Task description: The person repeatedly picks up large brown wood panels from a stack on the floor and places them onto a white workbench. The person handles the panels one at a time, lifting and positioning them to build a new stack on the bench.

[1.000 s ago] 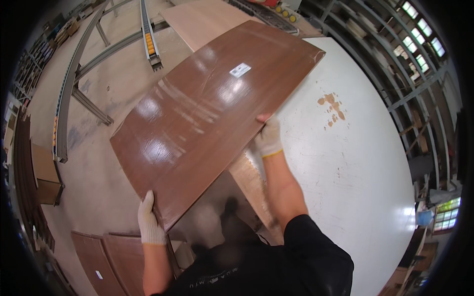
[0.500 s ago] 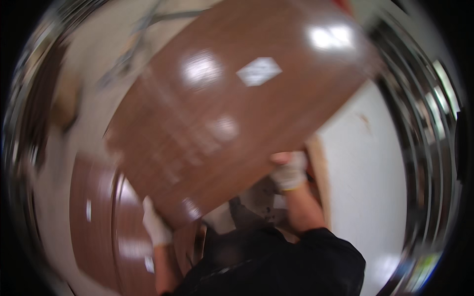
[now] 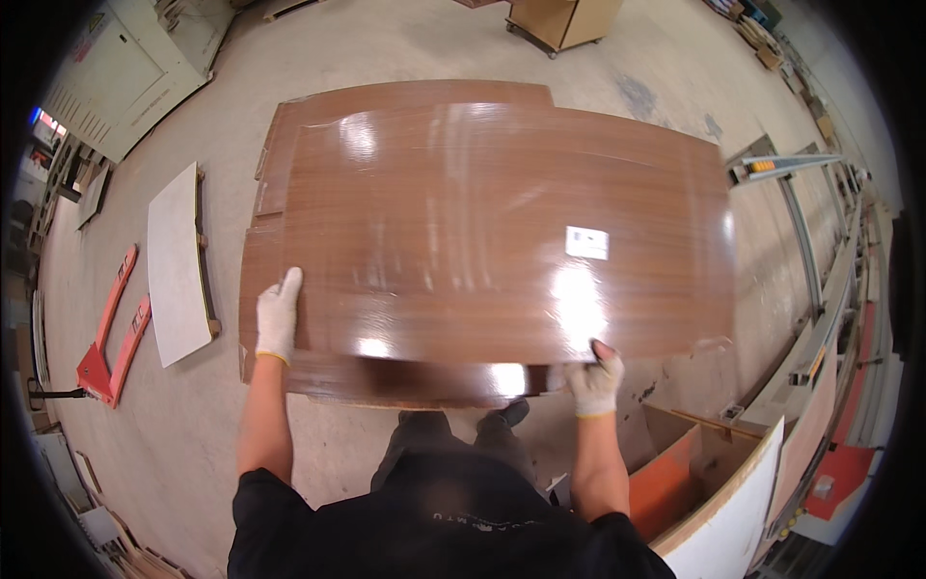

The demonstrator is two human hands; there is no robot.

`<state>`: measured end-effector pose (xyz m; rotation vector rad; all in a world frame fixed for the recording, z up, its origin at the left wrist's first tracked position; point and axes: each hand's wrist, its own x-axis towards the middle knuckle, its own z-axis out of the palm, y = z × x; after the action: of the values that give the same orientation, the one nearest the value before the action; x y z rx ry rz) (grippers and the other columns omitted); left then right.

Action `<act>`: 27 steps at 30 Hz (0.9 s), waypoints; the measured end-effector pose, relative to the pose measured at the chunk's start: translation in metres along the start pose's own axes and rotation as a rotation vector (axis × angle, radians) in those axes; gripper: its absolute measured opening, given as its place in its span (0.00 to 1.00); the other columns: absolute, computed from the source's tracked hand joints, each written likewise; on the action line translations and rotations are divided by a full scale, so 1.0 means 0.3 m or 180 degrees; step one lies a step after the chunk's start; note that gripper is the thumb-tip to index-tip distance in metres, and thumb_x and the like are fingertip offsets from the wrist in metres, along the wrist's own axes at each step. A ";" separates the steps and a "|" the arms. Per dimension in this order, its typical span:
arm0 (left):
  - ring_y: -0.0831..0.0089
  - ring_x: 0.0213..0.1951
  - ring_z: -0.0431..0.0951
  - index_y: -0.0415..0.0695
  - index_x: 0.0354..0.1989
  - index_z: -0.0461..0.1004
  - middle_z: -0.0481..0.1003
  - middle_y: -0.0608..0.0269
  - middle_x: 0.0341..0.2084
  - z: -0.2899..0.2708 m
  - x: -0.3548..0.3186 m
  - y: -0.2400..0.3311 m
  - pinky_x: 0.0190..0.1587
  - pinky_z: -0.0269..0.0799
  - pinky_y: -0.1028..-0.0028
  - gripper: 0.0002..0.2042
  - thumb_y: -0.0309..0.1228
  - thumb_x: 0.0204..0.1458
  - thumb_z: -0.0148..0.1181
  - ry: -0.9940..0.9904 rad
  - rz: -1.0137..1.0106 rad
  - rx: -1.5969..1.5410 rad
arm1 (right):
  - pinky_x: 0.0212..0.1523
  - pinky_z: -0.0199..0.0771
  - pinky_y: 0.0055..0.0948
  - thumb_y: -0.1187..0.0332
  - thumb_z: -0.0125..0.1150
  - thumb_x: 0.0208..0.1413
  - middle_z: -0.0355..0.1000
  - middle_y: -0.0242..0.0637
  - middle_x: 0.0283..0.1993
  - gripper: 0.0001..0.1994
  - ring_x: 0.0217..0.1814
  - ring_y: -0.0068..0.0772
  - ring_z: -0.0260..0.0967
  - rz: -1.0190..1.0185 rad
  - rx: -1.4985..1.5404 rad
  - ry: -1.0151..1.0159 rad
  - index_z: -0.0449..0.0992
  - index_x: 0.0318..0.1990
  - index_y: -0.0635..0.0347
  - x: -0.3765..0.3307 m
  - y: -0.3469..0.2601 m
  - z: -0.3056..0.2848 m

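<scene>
A wide brown wood-grain panel [image 3: 434,212], wrapped in shiny clear film with a white label [image 3: 586,243] on it, spans the middle of the view. My left hand [image 3: 276,317], in a white knit glove, is closed on its left edge with the thumb on top. Farther right, my gloved right hand [image 3: 595,383] grips the near edge; its thumb, out of the glove, lies over the top. Both hands' other fingers are mostly hidden by the panel. More brown panels [image 3: 262,256] lie below it, showing along the left, far and near sides.
A red pallet jack [image 3: 101,372] and a pale board [image 3: 176,265] stand at the left. Behind them is a light-coloured machine cabinet [image 3: 135,77]. A brown box on wheels [image 3: 561,24] sits far off. To my right are an open wooden crate [image 3: 709,439] and long metal rails [image 3: 805,246].
My view has turned, and the panel has swung from a steep tilt to nearly square in front of me, above the other brown panels. Both hands keep hold of it.
</scene>
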<state>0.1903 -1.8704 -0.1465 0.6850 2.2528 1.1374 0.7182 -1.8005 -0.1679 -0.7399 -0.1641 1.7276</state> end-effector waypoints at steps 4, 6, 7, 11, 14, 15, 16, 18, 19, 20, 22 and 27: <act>0.64 0.37 0.80 0.27 0.40 0.82 0.82 0.49 0.35 -0.155 0.332 -0.033 0.44 0.74 0.62 0.36 0.60 0.60 0.63 0.0143 -0.0143 0.0334 | 0.72 0.70 0.56 0.79 0.63 0.48 0.78 0.43 0.57 0.23 0.64 0.52 0.73 0.0364 0.0039 0.0055 0.76 0.56 0.58 0.337 0.301 0.154; 0.57 0.43 0.82 0.24 0.45 0.82 0.83 0.40 0.41 -0.186 0.494 -0.028 0.50 0.75 0.60 0.39 0.61 0.60 0.62 0.0101 -0.0215 0.0339 | 0.70 0.73 0.58 0.80 0.61 0.49 0.75 0.43 0.59 0.25 0.66 0.53 0.72 0.0444 0.0217 0.0024 0.74 0.58 0.58 0.483 0.412 0.235; 0.56 0.44 0.83 0.23 0.47 0.81 0.83 0.38 0.41 -0.201 0.573 -0.025 0.50 0.75 0.59 0.40 0.62 0.59 0.62 0.0041 -0.0155 0.0544 | 0.69 0.73 0.58 0.80 0.61 0.49 0.75 0.43 0.60 0.25 0.66 0.54 0.72 0.0434 0.0197 -0.0074 0.73 0.58 0.58 0.546 0.457 0.277; 0.48 0.46 0.84 0.25 0.48 0.82 0.83 0.35 0.42 -0.191 0.835 -0.018 0.51 0.75 0.57 0.42 0.65 0.59 0.59 0.0012 -0.0227 0.0886 | 0.69 0.75 0.60 0.82 0.58 0.51 0.72 0.46 0.63 0.26 0.68 0.56 0.70 0.0568 0.0363 -0.0134 0.70 0.60 0.61 0.747 0.562 0.424; 0.41 0.50 0.83 0.24 0.48 0.81 0.82 0.29 0.44 -0.168 0.982 -0.039 0.55 0.74 0.55 0.44 0.66 0.59 0.57 0.0064 0.0098 0.1188 | 0.71 0.72 0.61 0.82 0.55 0.53 0.67 0.50 0.66 0.26 0.70 0.58 0.67 0.0610 0.0392 -0.0105 0.65 0.62 0.64 0.849 0.604 0.487; 0.40 0.51 0.83 0.24 0.48 0.81 0.81 0.28 0.45 -0.164 1.024 -0.048 0.56 0.73 0.55 0.44 0.67 0.59 0.56 -0.0017 0.0021 0.1183 | 0.73 0.69 0.61 0.81 0.54 0.55 0.64 0.50 0.68 0.26 0.71 0.58 0.65 0.0608 0.0332 -0.0118 0.63 0.63 0.64 0.874 0.619 0.502; 0.39 0.53 0.82 0.24 0.49 0.81 0.81 0.27 0.46 -0.160 1.063 -0.055 0.57 0.73 0.54 0.44 0.67 0.58 0.56 -0.0061 -0.0066 0.1206 | 0.75 0.66 0.61 0.80 0.53 0.56 0.62 0.51 0.69 0.27 0.72 0.58 0.63 0.0623 0.0259 -0.0045 0.60 0.65 0.64 0.892 0.630 0.513; 0.37 0.54 0.81 0.24 0.49 0.81 0.80 0.25 0.47 -0.157 1.134 -0.068 0.58 0.72 0.53 0.45 0.68 0.58 0.55 -0.0079 -0.0143 0.1323 | 0.72 0.71 0.62 0.82 0.54 0.54 0.65 0.51 0.67 0.26 0.70 0.59 0.66 0.0719 0.0382 0.0110 0.63 0.63 0.64 0.918 0.652 0.532; 0.37 0.54 0.81 0.24 0.49 0.81 0.80 0.25 0.47 -0.156 1.170 -0.069 0.59 0.72 0.53 0.45 0.68 0.58 0.55 -0.0059 -0.0114 0.1409 | 0.70 0.74 0.62 0.83 0.54 0.53 0.66 0.51 0.67 0.26 0.69 0.59 0.68 0.0741 0.0477 0.0253 0.65 0.62 0.65 0.928 0.660 0.541; 0.36 0.54 0.81 0.24 0.49 0.81 0.80 0.25 0.47 -0.152 1.200 -0.073 0.59 0.72 0.53 0.46 0.69 0.58 0.54 -0.0044 -0.0079 0.1492 | 0.71 0.74 0.61 0.84 0.54 0.53 0.67 0.51 0.66 0.26 0.69 0.59 0.68 0.0756 0.0491 0.0187 0.65 0.62 0.65 0.936 0.668 0.549; 0.36 0.55 0.81 0.24 0.49 0.81 0.80 0.25 0.47 -0.141 1.252 -0.080 0.59 0.72 0.53 0.46 0.69 0.58 0.54 -0.0046 -0.0043 0.1519 | 0.71 0.73 0.61 0.84 0.54 0.53 0.67 0.51 0.66 0.25 0.69 0.59 0.68 0.0826 0.0589 0.0269 0.65 0.61 0.65 0.949 0.684 0.559; 0.36 0.56 0.80 0.24 0.49 0.81 0.80 0.25 0.48 -0.116 1.325 -0.083 0.59 0.72 0.53 0.47 0.70 0.57 0.54 -0.0138 -0.0093 0.1484 | 0.72 0.70 0.63 0.79 0.51 0.59 0.63 0.55 0.68 0.23 0.71 0.60 0.65 0.0915 0.0401 0.0157 0.60 0.63 0.66 1.003 0.736 0.557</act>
<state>-0.1300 -1.6489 -0.2371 0.8389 2.5021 0.5733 0.4106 -1.5468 -0.2583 -0.7390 0.0892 1.9694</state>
